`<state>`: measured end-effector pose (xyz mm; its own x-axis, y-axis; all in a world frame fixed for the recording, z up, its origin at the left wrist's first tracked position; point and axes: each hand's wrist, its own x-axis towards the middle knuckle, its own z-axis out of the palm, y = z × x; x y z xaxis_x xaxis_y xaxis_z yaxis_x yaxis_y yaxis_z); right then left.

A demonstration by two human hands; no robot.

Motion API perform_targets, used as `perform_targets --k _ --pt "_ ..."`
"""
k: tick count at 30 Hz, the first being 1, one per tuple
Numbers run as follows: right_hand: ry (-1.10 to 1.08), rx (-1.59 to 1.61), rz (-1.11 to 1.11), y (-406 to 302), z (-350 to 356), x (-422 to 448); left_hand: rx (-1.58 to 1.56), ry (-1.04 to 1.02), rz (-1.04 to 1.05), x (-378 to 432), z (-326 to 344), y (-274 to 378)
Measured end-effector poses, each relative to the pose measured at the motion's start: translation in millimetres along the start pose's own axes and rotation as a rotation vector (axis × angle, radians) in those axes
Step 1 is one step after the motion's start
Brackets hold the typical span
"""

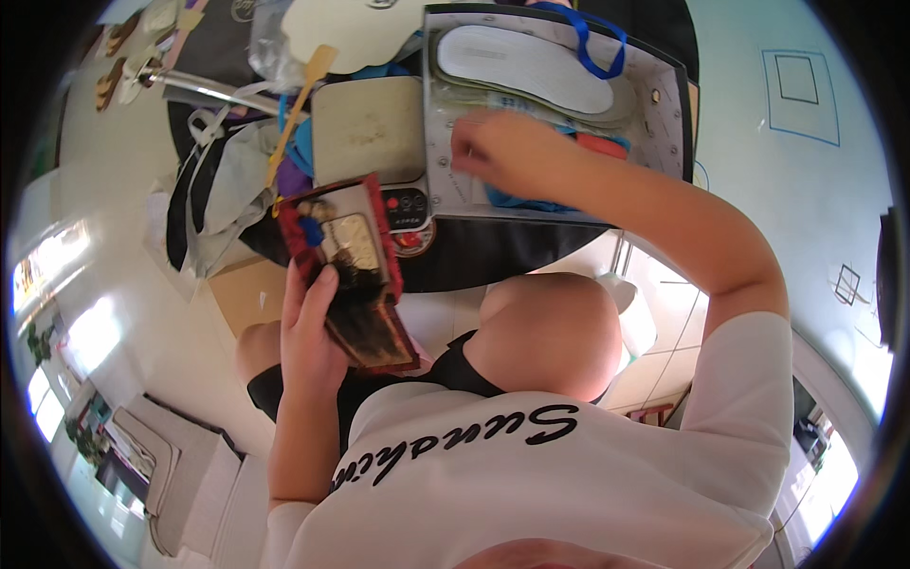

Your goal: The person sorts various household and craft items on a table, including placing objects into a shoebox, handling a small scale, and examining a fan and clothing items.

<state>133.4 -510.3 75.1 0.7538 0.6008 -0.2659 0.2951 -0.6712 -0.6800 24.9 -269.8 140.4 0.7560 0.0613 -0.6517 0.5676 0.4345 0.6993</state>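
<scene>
My left hand holds an opened, dark red box by its left side, tilted above my lap. Inside the box are a pale gold compact-like piece, a small blue item and dark stains. My right hand is over a large open cardboard box with patterned inner walls; its fingers are curled, and whether they hold anything cannot be told. White insoles, a blue ribbon, and blue and red items lie in that box.
On the black round table stand a kitchen-scale-like device, a wooden spatula, a metal rod and a white scalloped board. White and black fabric bags hang at the left edge. A brown cardboard box stands below.
</scene>
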Motion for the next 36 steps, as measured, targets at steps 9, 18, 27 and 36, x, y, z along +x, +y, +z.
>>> perform_targets --k 9,18,27,36 --pt "0.250 0.273 -0.484 -79.1 -39.5 -4.6 -0.062 -0.163 -0.090 -4.0 11.3 3.3" --pt "-0.052 -0.184 0.219 20.8 -43.5 -88.2 -0.014 -0.133 -0.041 0.0 -4.3 0.6" --pt "-0.172 -0.137 -0.048 43.5 -40.0 -85.0 -0.004 -0.077 -0.052 5.7 -16.3 2.6" --pt "0.058 -0.115 0.115 38.9 -65.9 -101.6 0.001 -0.012 0.012 5.0 -10.9 2.0"
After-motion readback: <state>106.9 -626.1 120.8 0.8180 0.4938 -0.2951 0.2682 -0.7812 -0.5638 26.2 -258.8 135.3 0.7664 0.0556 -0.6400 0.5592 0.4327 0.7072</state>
